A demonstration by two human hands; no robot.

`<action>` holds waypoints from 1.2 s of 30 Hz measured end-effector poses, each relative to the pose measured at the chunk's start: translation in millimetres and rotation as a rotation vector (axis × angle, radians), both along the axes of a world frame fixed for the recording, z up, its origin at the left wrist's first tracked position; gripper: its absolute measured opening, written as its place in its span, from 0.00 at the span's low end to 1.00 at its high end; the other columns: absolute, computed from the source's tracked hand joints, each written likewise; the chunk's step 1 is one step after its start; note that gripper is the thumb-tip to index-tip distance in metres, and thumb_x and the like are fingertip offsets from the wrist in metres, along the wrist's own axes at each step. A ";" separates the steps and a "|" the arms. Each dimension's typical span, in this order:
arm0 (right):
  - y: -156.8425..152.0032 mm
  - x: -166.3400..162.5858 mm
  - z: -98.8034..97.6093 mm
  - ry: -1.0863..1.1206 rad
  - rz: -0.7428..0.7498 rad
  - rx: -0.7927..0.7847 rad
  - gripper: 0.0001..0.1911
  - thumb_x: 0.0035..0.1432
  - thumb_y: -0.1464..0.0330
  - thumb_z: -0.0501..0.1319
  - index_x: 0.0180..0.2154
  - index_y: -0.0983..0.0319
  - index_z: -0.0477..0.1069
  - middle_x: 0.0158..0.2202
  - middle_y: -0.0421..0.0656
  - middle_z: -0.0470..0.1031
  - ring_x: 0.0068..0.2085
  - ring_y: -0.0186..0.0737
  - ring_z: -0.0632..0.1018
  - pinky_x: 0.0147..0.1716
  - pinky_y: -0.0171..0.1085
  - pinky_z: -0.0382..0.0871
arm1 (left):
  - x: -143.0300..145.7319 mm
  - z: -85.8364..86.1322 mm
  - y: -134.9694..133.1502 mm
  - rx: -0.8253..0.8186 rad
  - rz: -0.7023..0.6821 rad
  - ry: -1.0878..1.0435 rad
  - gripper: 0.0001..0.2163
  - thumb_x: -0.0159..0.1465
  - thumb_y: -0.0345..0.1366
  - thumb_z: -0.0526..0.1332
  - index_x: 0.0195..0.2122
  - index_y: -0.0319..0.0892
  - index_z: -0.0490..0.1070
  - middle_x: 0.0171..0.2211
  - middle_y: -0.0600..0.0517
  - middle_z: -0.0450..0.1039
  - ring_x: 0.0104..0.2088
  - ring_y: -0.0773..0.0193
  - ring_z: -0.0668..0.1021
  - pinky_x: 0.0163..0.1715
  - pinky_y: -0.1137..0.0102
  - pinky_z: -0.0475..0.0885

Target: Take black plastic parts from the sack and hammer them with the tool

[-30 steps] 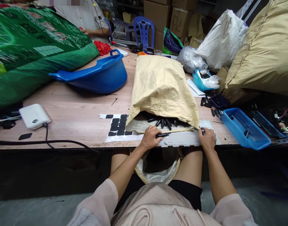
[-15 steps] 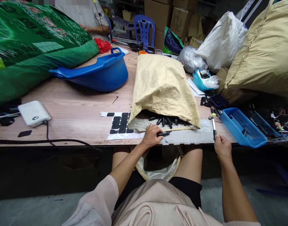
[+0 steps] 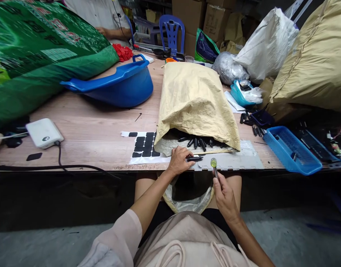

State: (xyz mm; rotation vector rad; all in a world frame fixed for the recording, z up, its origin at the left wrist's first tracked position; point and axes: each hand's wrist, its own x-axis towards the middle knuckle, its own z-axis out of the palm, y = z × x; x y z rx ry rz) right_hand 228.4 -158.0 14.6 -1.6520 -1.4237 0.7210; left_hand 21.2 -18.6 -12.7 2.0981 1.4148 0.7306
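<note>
At the table's front edge my left hand [image 3: 180,160] is closed on a slim black pen-like piece [image 3: 196,158], its tip pointing right. Just to the right, my right hand [image 3: 226,193] grips the dark handle of a small hammer [image 3: 214,164], whose round yellow-green end faces up. A tan woven sack [image 3: 192,96] lies on the table behind both hands, mouth toward me. Several black pointed pieces [image 3: 199,142] spill from that mouth. Under the left hand runs a grey board [image 3: 228,160]. An open sack [image 3: 192,205] with a pale lining hangs between my knees.
Left of the sack lie a sheet of black stickers [image 3: 144,146], a blue basin [image 3: 123,87] and a white power bank [image 3: 44,132] with cables. A blue basket [image 3: 291,150] stands to the right. A large green bag [image 3: 48,63] fills the back left, near another person's arm [image 3: 114,33].
My right hand has brought the hammer leftward from beside the blue basket to near my left hand. The left hand stays on the black piece. The view has shifted slightly.
</note>
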 end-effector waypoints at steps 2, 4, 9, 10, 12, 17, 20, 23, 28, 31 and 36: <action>1.9 -6.0 -0.4 0.037 0.065 -0.045 0.25 0.72 0.54 0.56 0.59 0.62 0.76 0.53 0.49 0.82 0.55 0.47 0.81 0.56 0.42 0.76 | -0.3 0.8 0.4 -0.009 -0.009 0.000 0.09 0.57 0.39 0.75 0.38 0.47 0.81 0.36 0.51 0.78 0.47 0.52 0.72 0.54 0.55 0.63; 2.3 -10.5 5.7 0.058 0.098 -0.051 0.24 0.71 0.55 0.58 0.59 0.62 0.76 0.51 0.49 0.83 0.51 0.46 0.82 0.54 0.42 0.78 | -0.5 0.9 0.9 -0.020 -0.006 0.001 0.08 0.58 0.39 0.75 0.37 0.47 0.81 0.36 0.51 0.78 0.47 0.52 0.72 0.54 0.55 0.63; -2.7 -18.0 20.1 0.057 0.098 0.055 0.27 0.72 0.57 0.57 0.67 0.59 0.69 0.51 0.49 0.82 0.50 0.45 0.82 0.50 0.42 0.80 | 0.1 -0.7 2.5 -0.041 -0.003 0.000 0.09 0.57 0.38 0.75 0.38 0.48 0.81 0.37 0.51 0.78 0.47 0.52 0.72 0.54 0.56 0.63; -2.8 -19.1 18.7 0.043 0.102 0.074 0.27 0.72 0.58 0.57 0.67 0.58 0.69 0.52 0.49 0.81 0.52 0.46 0.82 0.51 0.43 0.80 | 0.2 -1.0 2.8 -0.044 -0.004 0.000 0.09 0.57 0.38 0.75 0.38 0.48 0.81 0.37 0.52 0.78 0.47 0.52 0.72 0.54 0.56 0.63; -0.7 -21.1 11.1 0.003 0.119 0.085 0.26 0.72 0.58 0.56 0.66 0.58 0.71 0.52 0.49 0.81 0.53 0.46 0.81 0.53 0.44 0.80 | 0.3 -1.3 3.6 -0.051 -0.003 0.001 0.09 0.57 0.38 0.75 0.38 0.48 0.81 0.37 0.52 0.78 0.48 0.52 0.71 0.54 0.56 0.63; 14.6 -27.4 -9.9 -0.106 0.120 0.062 0.27 0.73 0.63 0.52 0.69 0.59 0.67 0.49 0.48 0.82 0.49 0.43 0.82 0.52 0.43 0.80 | 0.0 -0.7 4.8 -0.062 -0.005 -0.014 0.08 0.57 0.40 0.75 0.38 0.49 0.82 0.36 0.52 0.78 0.48 0.52 0.71 0.55 0.56 0.63; 22.2 -32.0 -9.5 -0.137 0.152 0.115 0.28 0.73 0.66 0.50 0.71 0.56 0.64 0.54 0.47 0.81 0.51 0.42 0.82 0.54 0.43 0.79 | 0.1 0.2 4.5 -0.070 0.010 -0.022 0.08 0.57 0.39 0.75 0.37 0.49 0.82 0.35 0.52 0.78 0.47 0.53 0.72 0.55 0.56 0.63; 23.9 -36.4 -6.6 -0.147 0.195 0.181 0.28 0.73 0.68 0.48 0.71 0.55 0.64 0.63 0.47 0.76 0.59 0.42 0.79 0.61 0.43 0.74 | 0.8 0.1 3.8 -0.058 0.013 -0.032 0.07 0.57 0.38 0.75 0.35 0.49 0.82 0.35 0.52 0.78 0.46 0.53 0.72 0.54 0.55 0.64; 22.9 -36.9 -9.9 -0.171 0.213 0.109 0.28 0.73 0.69 0.48 0.70 0.56 0.66 0.62 0.47 0.78 0.60 0.43 0.79 0.62 0.43 0.73 | 2.1 -1.6 3.3 -0.030 0.041 -0.041 0.04 0.57 0.37 0.74 0.33 0.48 0.81 0.33 0.52 0.78 0.45 0.53 0.73 0.54 0.55 0.64; 24.5 -33.3 -6.1 -0.124 0.177 0.110 0.27 0.73 0.68 0.49 0.70 0.56 0.67 0.62 0.47 0.77 0.56 0.42 0.81 0.60 0.44 0.75 | 2.5 -1.0 3.5 -0.047 0.042 -0.036 0.06 0.56 0.37 0.75 0.34 0.49 0.82 0.34 0.52 0.78 0.46 0.53 0.73 0.54 0.55 0.64; 24.7 -32.4 -3.0 -0.092 0.151 0.117 0.28 0.73 0.66 0.49 0.70 0.57 0.66 0.62 0.48 0.77 0.49 0.40 0.82 0.57 0.43 0.77 | 3.0 0.1 3.2 -0.046 0.051 -0.031 0.06 0.56 0.37 0.75 0.35 0.49 0.83 0.35 0.52 0.78 0.48 0.52 0.73 0.55 0.55 0.64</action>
